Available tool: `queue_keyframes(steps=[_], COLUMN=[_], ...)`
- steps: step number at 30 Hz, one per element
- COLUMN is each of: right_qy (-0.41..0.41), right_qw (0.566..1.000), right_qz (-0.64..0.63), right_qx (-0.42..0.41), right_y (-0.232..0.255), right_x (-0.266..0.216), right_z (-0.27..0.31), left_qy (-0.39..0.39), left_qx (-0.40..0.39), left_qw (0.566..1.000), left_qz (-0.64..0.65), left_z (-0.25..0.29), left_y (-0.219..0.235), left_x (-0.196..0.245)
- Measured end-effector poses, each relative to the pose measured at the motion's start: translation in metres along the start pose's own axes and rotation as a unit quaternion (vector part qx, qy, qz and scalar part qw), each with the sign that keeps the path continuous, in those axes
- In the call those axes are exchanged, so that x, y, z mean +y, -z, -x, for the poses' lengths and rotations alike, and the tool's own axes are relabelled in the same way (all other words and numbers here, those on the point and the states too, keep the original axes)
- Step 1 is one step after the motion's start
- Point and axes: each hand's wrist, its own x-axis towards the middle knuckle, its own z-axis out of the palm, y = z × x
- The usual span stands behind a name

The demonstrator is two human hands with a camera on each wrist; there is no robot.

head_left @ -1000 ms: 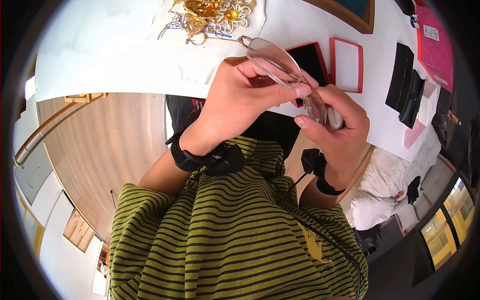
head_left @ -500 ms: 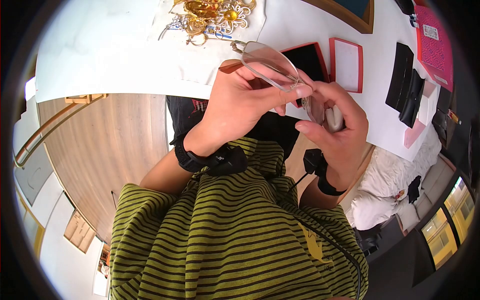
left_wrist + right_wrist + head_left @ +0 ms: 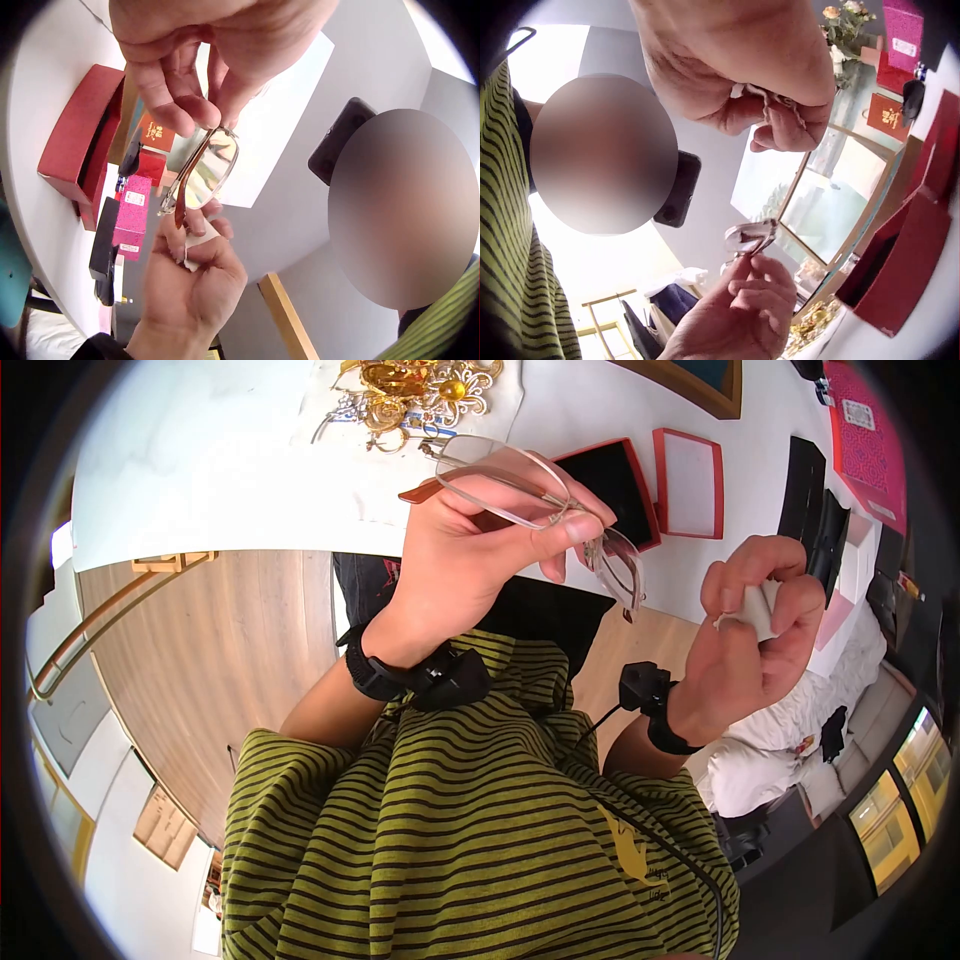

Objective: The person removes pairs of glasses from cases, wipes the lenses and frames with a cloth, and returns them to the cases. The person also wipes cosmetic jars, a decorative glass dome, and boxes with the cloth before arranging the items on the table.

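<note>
Thin-framed glasses (image 3: 500,482) with brown temple tips are pinched near the bridge by the left hand (image 3: 460,560), between thumb and fingers. One lens points up and left, the other hangs below the fingertips. Off to the right, apart from the glasses in the head view, the right hand (image 3: 755,645) grips a crumpled white cloth (image 3: 762,610) in curled fingers. The left wrist view has the glasses (image 3: 212,169) between the left hand (image 3: 217,52) and the right hand (image 3: 191,289). In the right wrist view the cloth (image 3: 769,99) shows partly within the right hand (image 3: 739,67).
Gold and silver jewellery (image 3: 405,395) lies on a white cloth at the table's back. Behind the hands are a red box with black inside (image 3: 610,490) and a red-edged lid (image 3: 690,485). Farther right are black cases (image 3: 803,490) and a pink box (image 3: 865,450).
The right hand has moved away from the glasses to the right, with the cloth. The left hand has shifted slightly left with the glasses, and the lower lens has come into clearer view.
</note>
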Motion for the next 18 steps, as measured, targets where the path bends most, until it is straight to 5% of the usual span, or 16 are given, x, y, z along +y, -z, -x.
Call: queue_keyframes(steps=[5,7,10,18], right_qy=[0.033,-0.039,-0.042,0.006], right_qw=[0.995,0.994,0.996,0.990], right_qz=[0.087,0.097,0.075,0.039], right_qx=[-0.020,-0.014,0.035,-0.137], right_y=[-0.001,-0.007,-0.012,-0.005], right_x=[0.009,0.000,-0.007,-0.009], right_z=[0.003,0.002,0.004,-0.014], left_qy=[-0.026,-0.042,-0.089,-0.195], left_qx=[-0.014,-0.021,-0.027,-0.051], left_qw=[0.998,0.996,0.990,0.966], left_qz=[-0.051,-0.073,-0.104,-0.161], left_z=[-0.003,-0.003,-0.003,-0.004], left_y=[-0.005,-0.004,-0.004,-0.006], left_x=[-0.010,-0.010,-0.010,-0.016])
